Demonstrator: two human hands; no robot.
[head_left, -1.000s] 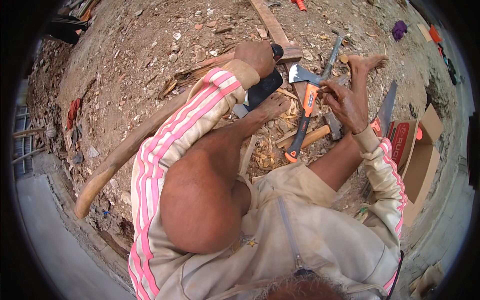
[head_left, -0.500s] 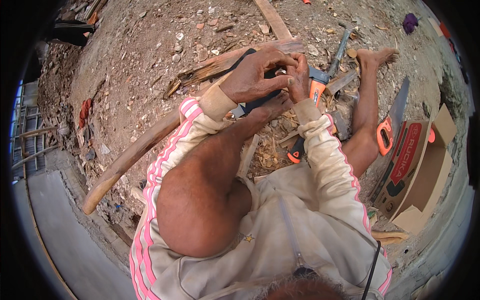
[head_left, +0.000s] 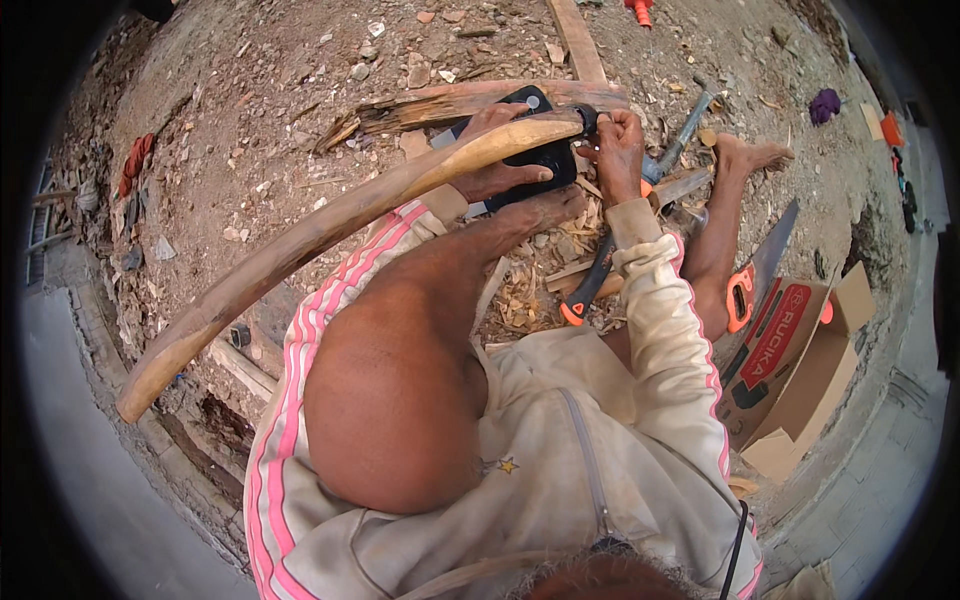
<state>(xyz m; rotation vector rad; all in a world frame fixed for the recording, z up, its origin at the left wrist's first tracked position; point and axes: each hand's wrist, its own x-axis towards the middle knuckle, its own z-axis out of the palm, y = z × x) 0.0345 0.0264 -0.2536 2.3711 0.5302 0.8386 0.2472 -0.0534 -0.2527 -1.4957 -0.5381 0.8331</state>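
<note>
My left hand (head_left: pixel 490 180) is wrapped round a long, curved wooden pole (head_left: pixel 262 262) near its far end, beside a black flat tool head (head_left: pixel 545 158) with a silvery edge. My right hand (head_left: pixel 620 155) has bent fingers at a black collar (head_left: pixel 586 122) where the pole meets the head; whether they pinch anything small is hidden. Under my right forearm lies an axe with a black and orange handle (head_left: pixel 590 280), its head mostly hidden. A metal pipe-like tool (head_left: pixel 685 130) lies just beyond that hand. My bare foot rests under the black head.
Weathered planks (head_left: pixel 572 40) lie ahead on rubbly soil (head_left: pixel 290 80). A handsaw (head_left: pixel 740 300) and an open cardboard box (head_left: pixel 800 400) are to the right, a purple cloth (head_left: pixel 824 106) farther back, a red cloth (head_left: pixel 135 165) far left. Wood chips surround the axe.
The pole has risen and now crosses over the black head and my left hand. My right hand came leftward to the collar; my left hand shifted from above the head to under the pole.
</note>
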